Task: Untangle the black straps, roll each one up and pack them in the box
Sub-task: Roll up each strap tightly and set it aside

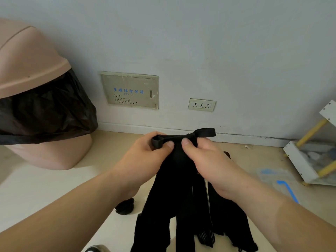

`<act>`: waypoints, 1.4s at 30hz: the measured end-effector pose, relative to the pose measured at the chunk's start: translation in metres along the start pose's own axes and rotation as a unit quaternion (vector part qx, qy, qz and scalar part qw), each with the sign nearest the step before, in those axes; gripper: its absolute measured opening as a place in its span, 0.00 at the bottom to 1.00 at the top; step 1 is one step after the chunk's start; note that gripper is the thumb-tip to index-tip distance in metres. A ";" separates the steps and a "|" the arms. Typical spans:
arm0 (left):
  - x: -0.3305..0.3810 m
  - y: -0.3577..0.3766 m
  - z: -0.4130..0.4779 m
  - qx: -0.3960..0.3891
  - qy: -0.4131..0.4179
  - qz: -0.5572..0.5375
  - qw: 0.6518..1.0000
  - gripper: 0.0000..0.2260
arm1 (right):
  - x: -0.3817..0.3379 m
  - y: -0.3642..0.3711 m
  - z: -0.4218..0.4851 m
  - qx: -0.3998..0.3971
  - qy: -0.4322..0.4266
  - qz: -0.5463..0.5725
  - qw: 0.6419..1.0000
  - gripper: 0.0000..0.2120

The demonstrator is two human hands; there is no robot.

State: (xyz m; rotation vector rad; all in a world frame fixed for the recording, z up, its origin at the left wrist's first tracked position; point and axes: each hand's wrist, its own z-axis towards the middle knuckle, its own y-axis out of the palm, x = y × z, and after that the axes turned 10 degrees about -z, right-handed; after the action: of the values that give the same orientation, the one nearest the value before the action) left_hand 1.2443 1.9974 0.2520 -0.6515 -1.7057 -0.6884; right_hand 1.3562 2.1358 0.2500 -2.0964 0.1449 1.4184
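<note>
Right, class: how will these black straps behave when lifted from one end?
Probably floppy: the black straps hang limp below the left hand and right hand. Likely light, as a pinch holds them up. Prone to tangling, since the hanging lengths overlap.

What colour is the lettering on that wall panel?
Blue lettering on a beige wall panel, seen in the head view.

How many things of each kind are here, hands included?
Bare hands: 2, left hand and right hand
Tangled bundle of black fabric straps: 1
Small black roll on floor: 1
Pink plastic bin with black bag: 1
Beige metal wall panel: 1
White socket plate: 1
White rack with yellow bars: 1
Total: 8
</note>
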 end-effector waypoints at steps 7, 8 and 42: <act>-0.004 0.002 0.005 0.061 0.000 0.008 0.998 0.09 | -0.002 -0.001 0.009 0.110 -0.057 0.081 0.989 0.10; -0.006 0.003 0.006 0.074 0.002 0.015 0.997 0.09 | -0.001 -0.002 0.009 0.129 -0.067 0.085 0.986 0.08; -0.002 0.014 -0.011 0.013 0.077 0.197 0.977 0.30 | 0.008 0.007 0.013 0.091 -0.026 0.143 0.985 0.05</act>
State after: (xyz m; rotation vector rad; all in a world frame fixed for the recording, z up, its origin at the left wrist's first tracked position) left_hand 1.2618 1.9983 0.2534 -0.8658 -1.3862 -0.4207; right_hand 1.3466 2.1388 0.2368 -1.9425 0.5517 1.5581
